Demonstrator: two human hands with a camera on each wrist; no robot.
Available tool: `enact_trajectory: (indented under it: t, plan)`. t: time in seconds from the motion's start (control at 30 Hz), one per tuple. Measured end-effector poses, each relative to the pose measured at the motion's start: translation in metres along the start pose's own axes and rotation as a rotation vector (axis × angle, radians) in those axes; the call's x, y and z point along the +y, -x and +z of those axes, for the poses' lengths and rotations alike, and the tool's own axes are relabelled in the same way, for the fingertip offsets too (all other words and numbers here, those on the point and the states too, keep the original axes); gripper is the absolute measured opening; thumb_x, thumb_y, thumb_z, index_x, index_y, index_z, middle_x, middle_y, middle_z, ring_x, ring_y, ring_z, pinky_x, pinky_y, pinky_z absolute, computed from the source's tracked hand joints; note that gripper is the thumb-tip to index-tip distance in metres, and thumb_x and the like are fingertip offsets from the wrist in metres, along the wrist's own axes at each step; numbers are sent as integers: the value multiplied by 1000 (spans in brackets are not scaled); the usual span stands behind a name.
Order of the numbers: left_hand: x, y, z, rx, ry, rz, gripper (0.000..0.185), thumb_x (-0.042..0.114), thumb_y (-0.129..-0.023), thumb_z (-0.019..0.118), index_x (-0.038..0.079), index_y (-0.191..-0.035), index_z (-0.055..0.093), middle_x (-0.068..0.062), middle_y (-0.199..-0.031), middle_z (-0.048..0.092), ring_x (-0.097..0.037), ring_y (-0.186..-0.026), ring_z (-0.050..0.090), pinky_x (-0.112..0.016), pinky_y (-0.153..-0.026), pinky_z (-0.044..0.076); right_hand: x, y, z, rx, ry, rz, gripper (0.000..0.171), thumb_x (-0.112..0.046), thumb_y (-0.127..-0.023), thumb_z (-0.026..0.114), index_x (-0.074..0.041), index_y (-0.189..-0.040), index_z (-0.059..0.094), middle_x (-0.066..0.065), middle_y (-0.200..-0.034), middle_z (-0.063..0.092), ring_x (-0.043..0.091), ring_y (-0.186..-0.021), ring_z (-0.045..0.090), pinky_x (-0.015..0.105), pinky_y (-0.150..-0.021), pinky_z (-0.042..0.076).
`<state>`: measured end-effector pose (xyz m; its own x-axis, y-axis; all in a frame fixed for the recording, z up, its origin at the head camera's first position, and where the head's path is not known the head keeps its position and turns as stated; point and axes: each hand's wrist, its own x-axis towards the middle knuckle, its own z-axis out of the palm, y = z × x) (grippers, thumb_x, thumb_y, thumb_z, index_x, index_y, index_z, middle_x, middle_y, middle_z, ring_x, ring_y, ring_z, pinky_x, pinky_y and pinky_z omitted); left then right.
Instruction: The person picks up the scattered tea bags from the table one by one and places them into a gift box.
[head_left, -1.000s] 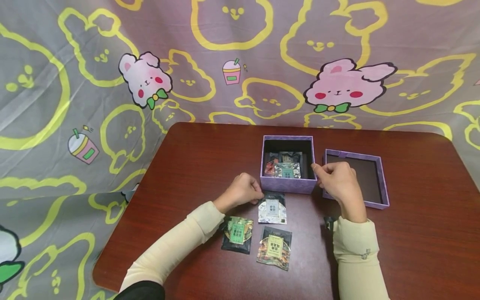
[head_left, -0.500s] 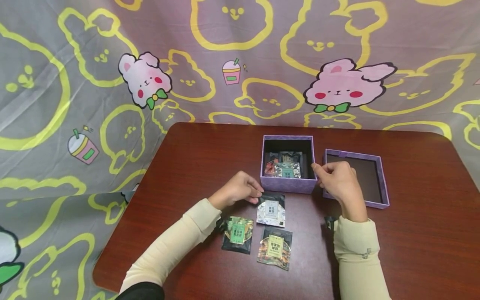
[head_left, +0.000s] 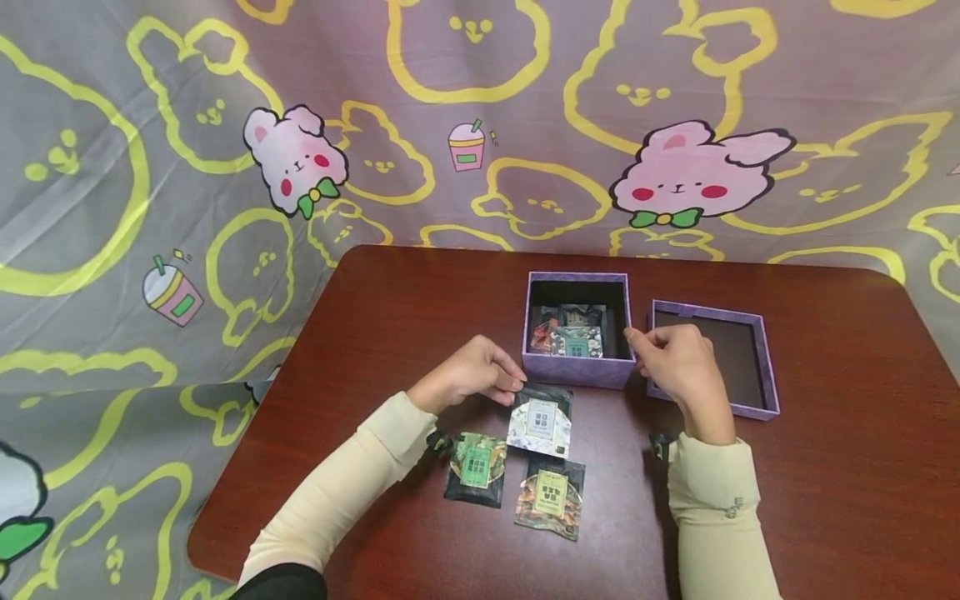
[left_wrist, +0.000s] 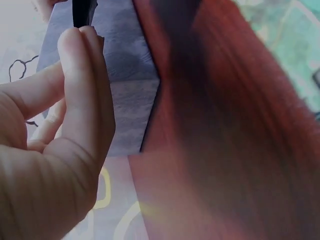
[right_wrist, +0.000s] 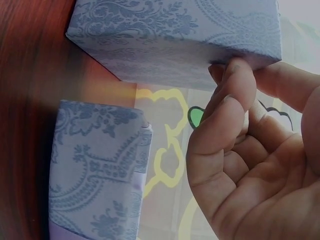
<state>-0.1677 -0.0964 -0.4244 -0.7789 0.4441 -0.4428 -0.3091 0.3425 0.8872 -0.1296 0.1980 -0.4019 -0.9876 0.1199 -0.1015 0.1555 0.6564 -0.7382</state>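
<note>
a bunny-print cloth (head_left: 150, 167) hung behind the dark red table (head_left: 840, 467). the left hand (head_left: 472, 375) pinched the top edge of a white-labelled packet (head_left: 542, 419), lifted just in front of the purple box (head_left: 576, 369). the right hand (head_left: 678, 362) gripped the box's right wall with curled fingers. the lid (head_left: 761, 367) lay upturned just right of it. two more packets, a green packet (head_left: 475, 468) and a yellow packet (head_left: 550, 496), lay flat nearer the person; others sat inside the box.
</note>
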Motion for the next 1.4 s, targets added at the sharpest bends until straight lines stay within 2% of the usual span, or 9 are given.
enact_trajectory:
  t: [0.17, 0.5, 0.7, 0.97, 1.1, 1.23, 1.4]
  plan:
    - [11, 4, -3, -6, -9, 15, 7, -14, -86, 70, -12, -92, 73, -19, -79, 71, -19, -59, 68, -41, -66, 61, 1, 0, 0, 3, -2, -10, 51, -46, -100, 58, -1, -88, 77, 3, -65, 68, 23, -71, 60, 34, -60, 43]
    - [35, 13, -5, -32, 35, 62, 12, -15, -86, 67, -15, -97, 71, -21, -89, 72, -22, -66, 69, -40, -67, 61, 2, -1, 0, 4, -3, -4, 50, -45, -100, 58, 0, -90, 77, 3, -64, 67, 23, -71, 59, 34, -60, 43]
    - [53, 14, -8, -7, 36, 81, 13, -13, -85, 71, -14, -98, 72, -22, -90, 73, -22, -64, 70, -41, -68, 61, 2, -1, -1, 2, -2, 1, 50, -46, -100, 58, -1, -88, 77, 2, -64, 67, 23, -70, 60, 33, -59, 44]
    - [61, 4, -14, 19, 65, 80, 14, -13, -85, 72, -13, -99, 73, -21, -91, 73, -22, -64, 69, -42, -69, 61, 2, -1, -1, 9, -7, -8, 49, -45, -100, 58, -3, -84, 76, 2, -62, 67, 21, -68, 61, 33, -59, 45]
    - [63, -2, -18, 55, 75, 90, 13, -13, -86, 70, -13, -99, 72, -21, -93, 72, -22, -69, 70, -42, -70, 60, 2, -1, 0, 4, -15, -6, 49, -45, -100, 59, -2, -85, 76, 2, -62, 67, 21, -67, 61, 33, -59, 45]
    - [67, -9, -20, 58, 71, 79, 15, -12, -86, 70, -14, -102, 71, -21, -92, 72, -23, -69, 70, -41, -71, 60, 2, -1, 1, -2, -17, -11, 50, -45, -100, 59, -1, -86, 77, 1, -62, 67, 21, -68, 61, 33, -59, 45]
    - [79, -20, -23, 69, 90, 112, 15, -13, -86, 71, -15, -101, 71, -22, -93, 71, -23, -70, 70, -42, -72, 60, 2, -1, 1, 13, -18, -22, 49, -44, -100, 59, -1, -86, 77, 2, -61, 66, 21, -67, 59, 33, -58, 44]
